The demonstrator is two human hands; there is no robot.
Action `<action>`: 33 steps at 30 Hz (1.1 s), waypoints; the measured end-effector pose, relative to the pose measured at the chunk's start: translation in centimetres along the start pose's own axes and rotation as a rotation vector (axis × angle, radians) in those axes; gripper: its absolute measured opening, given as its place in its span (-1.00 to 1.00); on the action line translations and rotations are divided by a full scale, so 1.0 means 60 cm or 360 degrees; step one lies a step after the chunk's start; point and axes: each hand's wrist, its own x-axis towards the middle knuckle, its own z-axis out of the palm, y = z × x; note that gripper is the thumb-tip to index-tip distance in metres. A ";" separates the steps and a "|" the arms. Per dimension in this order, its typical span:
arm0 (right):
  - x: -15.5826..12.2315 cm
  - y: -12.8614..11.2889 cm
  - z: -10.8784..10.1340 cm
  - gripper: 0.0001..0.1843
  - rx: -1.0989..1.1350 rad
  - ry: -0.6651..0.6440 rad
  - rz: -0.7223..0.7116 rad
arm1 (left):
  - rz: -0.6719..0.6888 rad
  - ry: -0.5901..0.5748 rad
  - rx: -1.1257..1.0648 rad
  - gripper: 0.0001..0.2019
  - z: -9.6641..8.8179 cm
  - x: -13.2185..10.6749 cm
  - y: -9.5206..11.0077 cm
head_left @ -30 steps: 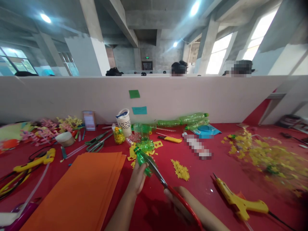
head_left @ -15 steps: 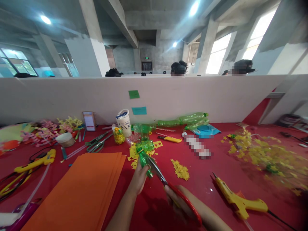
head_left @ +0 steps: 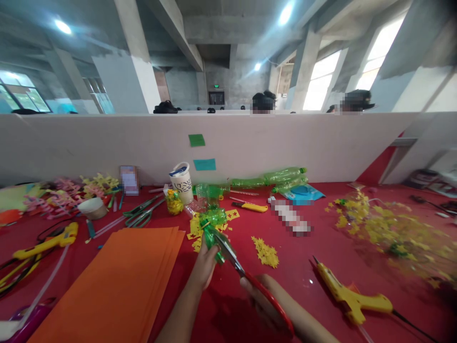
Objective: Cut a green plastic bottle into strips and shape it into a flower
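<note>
My left hand (head_left: pixel 206 264) is closed around a cut piece of green plastic bottle (head_left: pixel 210 238), thumb pressed on its side. In my right hand (head_left: pixel 262 295) are red-handled scissors (head_left: pixel 272 305), their blades reaching up-left to the plastic beside my left thumb. Whether the blades are cutting into it I cannot tell. Just beyond the held piece lie yellow sheets (head_left: pixel 195 227) with star-shaped holes and more green bottle pieces (head_left: pixel 218 216). A heap of small yellow stars (head_left: pixel 264 251) sits to the right of the scissors.
Orange sheets (head_left: pixel 107 276) are stacked at left. Yellow glue guns lie at right (head_left: pixel 348 295) and left (head_left: pixel 46 243). Farther back are a yellow utility knife (head_left: pixel 253 207), green bottles (head_left: pixel 282 177), green-handled scissors (head_left: pixel 141 214) and a white cup (head_left: pixel 182 183). Star-covered sprays (head_left: pixel 385 228) spread at right.
The whole view has shifted slightly, with things appearing a little farther left. Both hands keep nearly the same pose, still holding the plastic piece and the scissors.
</note>
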 end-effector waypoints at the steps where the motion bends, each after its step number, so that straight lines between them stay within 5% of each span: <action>1: 0.000 0.001 0.000 -0.34 0.0034 -0.0017 -0.0004 | 0.0007 0.0004 0.0002 -0.42 0.000 0.000 0.000; 8: 0.003 0.009 -0.010 -0.34 0.0115 -0.0133 -0.0046 | 0.0068 -0.0035 0.0073 -0.49 -0.001 -0.001 -0.005; 22: -0.003 -0.004 -0.002 -0.30 0.0036 0.0063 -0.0025 | -0.0001 -0.0097 0.0161 -0.47 -0.005 -0.001 -0.019; 33: 0.005 0.001 -0.011 -0.33 0.0076 -0.0050 0.0004 | 0.0031 -0.0159 0.0398 -0.46 -0.003 -0.003 -0.015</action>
